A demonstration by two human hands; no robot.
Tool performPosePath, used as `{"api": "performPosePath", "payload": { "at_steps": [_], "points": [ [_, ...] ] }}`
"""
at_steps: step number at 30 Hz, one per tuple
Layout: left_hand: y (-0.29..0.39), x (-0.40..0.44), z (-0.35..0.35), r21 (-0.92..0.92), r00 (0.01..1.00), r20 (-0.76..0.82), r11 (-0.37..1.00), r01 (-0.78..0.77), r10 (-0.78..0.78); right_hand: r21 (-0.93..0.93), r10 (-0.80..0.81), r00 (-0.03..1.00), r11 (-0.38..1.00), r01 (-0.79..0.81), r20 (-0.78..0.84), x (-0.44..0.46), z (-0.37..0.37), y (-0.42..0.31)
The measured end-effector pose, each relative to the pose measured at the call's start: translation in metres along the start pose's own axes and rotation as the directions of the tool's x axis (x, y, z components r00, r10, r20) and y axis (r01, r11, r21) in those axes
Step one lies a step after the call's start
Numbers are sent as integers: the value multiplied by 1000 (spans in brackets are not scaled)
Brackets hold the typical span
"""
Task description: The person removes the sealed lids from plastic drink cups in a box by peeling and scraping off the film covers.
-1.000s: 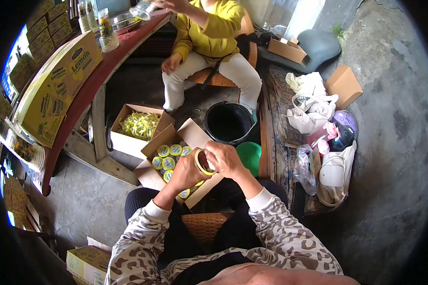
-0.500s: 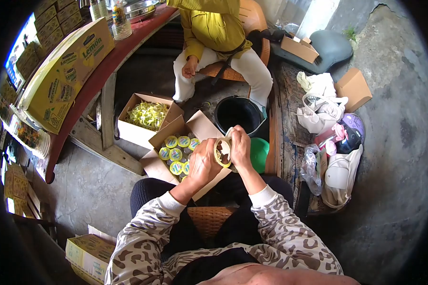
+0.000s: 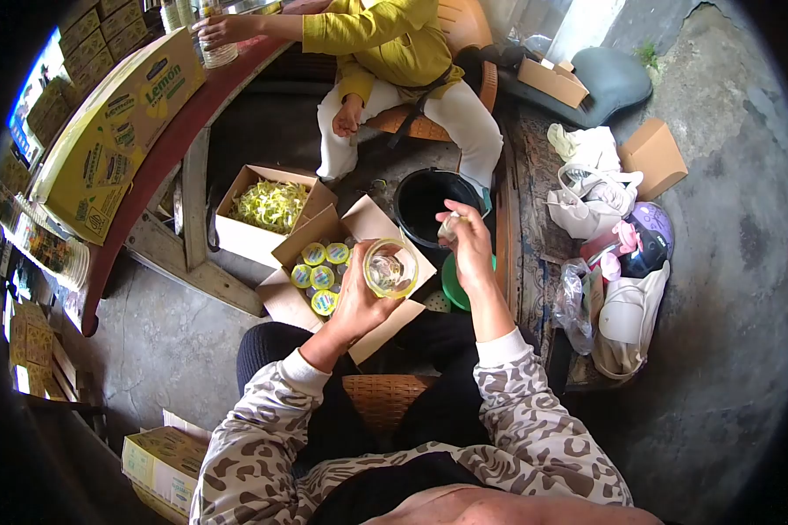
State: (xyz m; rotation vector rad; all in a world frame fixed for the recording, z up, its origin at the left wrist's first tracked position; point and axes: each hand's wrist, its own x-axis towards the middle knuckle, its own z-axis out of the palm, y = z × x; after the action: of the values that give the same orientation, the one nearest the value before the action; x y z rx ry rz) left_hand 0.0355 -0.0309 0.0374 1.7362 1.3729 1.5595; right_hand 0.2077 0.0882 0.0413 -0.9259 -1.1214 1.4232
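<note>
A clear plastic cup [image 3: 390,269] with a yellow rim is in my left hand [image 3: 359,296], its round end turned up towards me. My right hand [image 3: 469,245] is apart from the cup, up and to the right of it. Its fingers are closed round a small pale crumpled piece [image 3: 449,227], whose kind I cannot make out. Just beyond that hand stands a black bucket [image 3: 403,210]. Under my left hand, an open carton [image 3: 293,302] holds several cups with yellow printed lids [image 3: 322,277].
A box of yellow shreds [image 3: 232,229] stands beyond the carton. Opposite sits a person in a yellow top [image 3: 394,44], one hand [image 3: 223,31] at a stack of cups on the red table [image 3: 162,157]. A green basin [image 3: 455,284] and a bench [image 3: 525,210] are right; bags [image 3: 626,324] lie beyond.
My hands have parted: the right moved up and right with the pale piece, while the left keeps the cup, now turned more towards me. The other person's arm has reached to the stacked cups.
</note>
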Motion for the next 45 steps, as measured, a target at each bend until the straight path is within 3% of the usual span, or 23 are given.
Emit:
{"api": "performPosePath", "payload": {
  "at_steps": [2,3,5,7,10,13,18,20,27,33,40,45],
  "points": [
    [2,1,-1,-30,997,38,997,70,-68,-131,-54,986,989,75,161,-3,3,-1],
    [1,2,-2,-26,997,38,997,70,-69,-128,-54,985,989,75,162,-3,3,-2],
    [0,3,-4,46,996,88,999,16,-20,-108,-2,930,993,45,367,-5,2,-5],
    [1,3,-5,16,994,106,1000,24,-26,-109,26,927,994,17,375,-11,6,-11],
    [1,5,-6,-43,990,142,999,31,-25,-168,213,866,974,-152,452,-16,10,-20],
    [-1,4,-7,-63,985,167,997,51,-40,-168,190,844,978,-120,502,-13,8,-9],
    [2,4,-8,-61,979,177,992,109,-96,-110,167,834,986,-128,526,-14,8,-8],
    [2,4,-8,-69,980,177,993,99,-86,-98,228,839,973,-207,493,-18,12,-15],
    [6,7,-12,-81,980,189,994,80,-64,-174,221,820,973,-150,529,-17,12,-13],
    [6,8,-13,-58,979,188,994,91,-79,-127,252,819,968,-218,515,-17,11,-9],
    [12,9,-13,-78,974,191,987,140,-123,-113,165,851,986,-125,499,-19,15,-13],
    [10,10,-11,-34,986,142,995,91,-85,-112,119,861,991,-73,495,-19,17,-8]
  ]
}}
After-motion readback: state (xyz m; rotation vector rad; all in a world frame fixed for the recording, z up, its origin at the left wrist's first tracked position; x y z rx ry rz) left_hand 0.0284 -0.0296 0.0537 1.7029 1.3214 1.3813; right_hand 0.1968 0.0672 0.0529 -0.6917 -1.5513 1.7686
